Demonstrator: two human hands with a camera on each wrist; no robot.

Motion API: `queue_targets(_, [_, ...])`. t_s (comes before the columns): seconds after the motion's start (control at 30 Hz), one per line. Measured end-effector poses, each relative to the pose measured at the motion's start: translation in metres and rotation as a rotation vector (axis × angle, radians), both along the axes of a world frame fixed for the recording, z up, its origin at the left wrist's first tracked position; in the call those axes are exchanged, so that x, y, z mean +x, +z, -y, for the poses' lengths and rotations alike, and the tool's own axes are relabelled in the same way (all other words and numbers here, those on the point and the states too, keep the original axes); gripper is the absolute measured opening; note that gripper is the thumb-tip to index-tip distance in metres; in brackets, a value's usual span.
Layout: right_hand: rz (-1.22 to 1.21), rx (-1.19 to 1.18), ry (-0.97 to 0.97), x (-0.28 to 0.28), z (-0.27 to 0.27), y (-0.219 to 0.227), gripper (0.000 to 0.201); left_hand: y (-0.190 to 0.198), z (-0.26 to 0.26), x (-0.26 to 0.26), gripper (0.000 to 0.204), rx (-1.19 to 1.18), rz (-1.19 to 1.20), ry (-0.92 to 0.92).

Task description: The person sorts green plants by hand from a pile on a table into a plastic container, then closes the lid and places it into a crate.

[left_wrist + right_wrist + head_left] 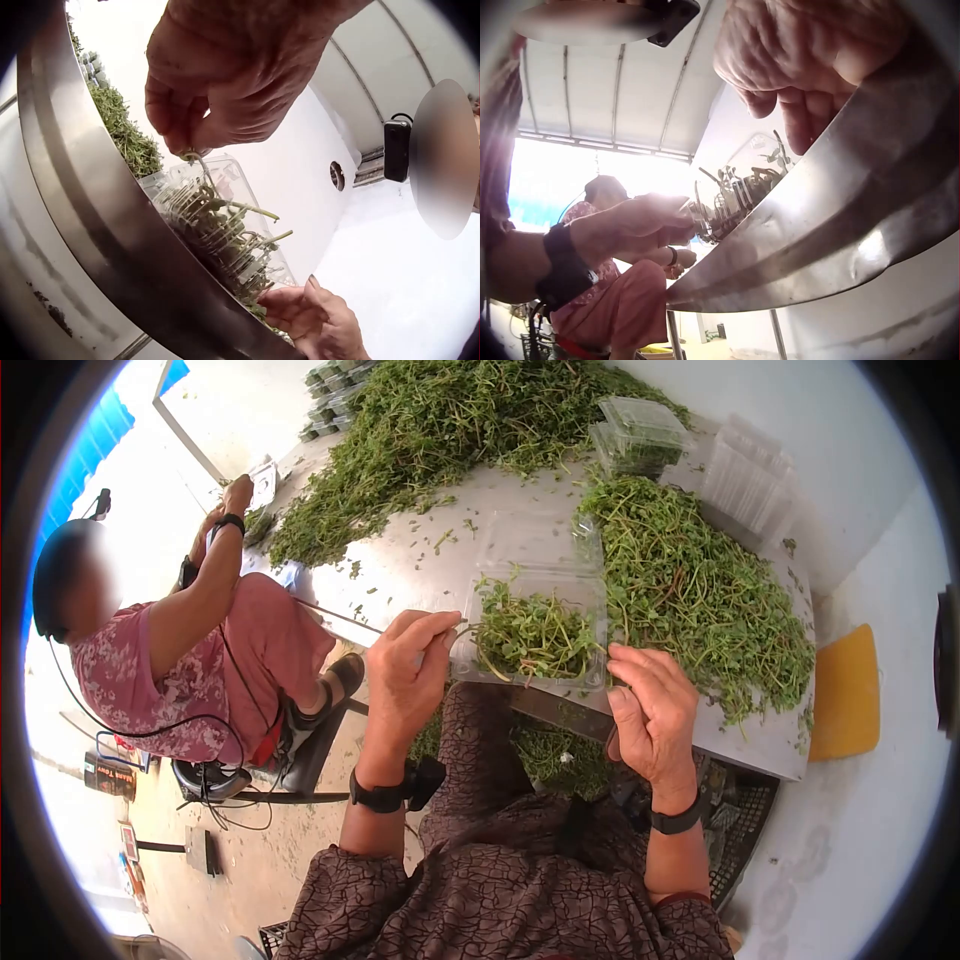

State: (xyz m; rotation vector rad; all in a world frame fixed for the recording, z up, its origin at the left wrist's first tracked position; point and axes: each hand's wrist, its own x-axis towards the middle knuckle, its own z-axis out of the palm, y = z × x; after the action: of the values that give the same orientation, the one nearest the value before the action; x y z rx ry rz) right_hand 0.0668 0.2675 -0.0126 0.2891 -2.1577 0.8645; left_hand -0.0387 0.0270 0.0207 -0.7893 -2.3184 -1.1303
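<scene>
A clear plastic clamshell box (pixel 545 685) stands at the table's near edge with its lid (pixel 530 540) folded back. Leafy green stems (pixel 535 630) fill its base, some poking above the rim. At the box's left side my left hand (pixel 408 670) pinches a thin green sprig (pixel 206 171) between thumb and fingertips. My right hand (pixel 655 715) is at the right side of the box, fingers extended and loosely bent, fingertips close to its wall and the loose greens. In the left wrist view, that right hand (pixel 319 319) shows beyond the stems.
Loose greens (pixel 710 600) lie right of the box, and a larger heap (pixel 470 410) covers the back of the metal table (pixel 400 565). Stacked clear boxes (pixel 750 480) stand at back right. Another person (pixel 170 670) sits at left. A yellow panel (pixel 845 695) stands beyond the right edge.
</scene>
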Motion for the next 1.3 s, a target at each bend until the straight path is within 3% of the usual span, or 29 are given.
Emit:
queue_targets(0.3, [0.006, -0.078, 0.025, 0.0, 0.001, -0.001, 0.019, 0.01, -0.015, 0.006, 0.012, -0.109, -0.208, -0.036])
queue_targets(0.57, [0.025, -0.088, 0.032, 0.001, 0.001, 0.001, 0.018, 0.011, -0.026, 0.004, 0.006, -0.332, -0.222, -0.16])
queue_targets(0.7, [0.036, -0.096, 0.04, 0.001, 0.001, 0.0, 0.019, 0.013, -0.023, 0.002, 0.013, -0.379, -0.229, -0.217])
queue_targets(0.8, [0.046, -0.1, 0.04, 0.001, 0.001, 0.001, 0.019, 0.02, -0.023, 0.008, 0.016, -0.239, -0.271, -0.192])
queue_targets(0.93, [0.035, -0.091, 0.044, 0.001, 0.0, 0.0, 0.019, 0.029, -0.022, 0.013, 0.021, -0.221, -0.312, -0.225])
queue_targets(1.03, [0.036, -0.1, 0.043, 0.001, 0.0, 0.001, 0.019, 0.027, -0.026, 0.014, 0.022, -0.251, -0.311, -0.291])
queue_targets(1.13, [0.028, -0.127, 0.04, 0.002, 0.0, 0.001, 0.019, 0.014, -0.027, 0.013, 0.027, -0.326, -0.163, -0.38])
queue_targets(1.3, [0.025, -0.149, 0.04, 0.001, 0.0, 0.0, 0.019, 0.013, -0.029, 0.014, 0.024, -0.336, -0.171, -0.386])
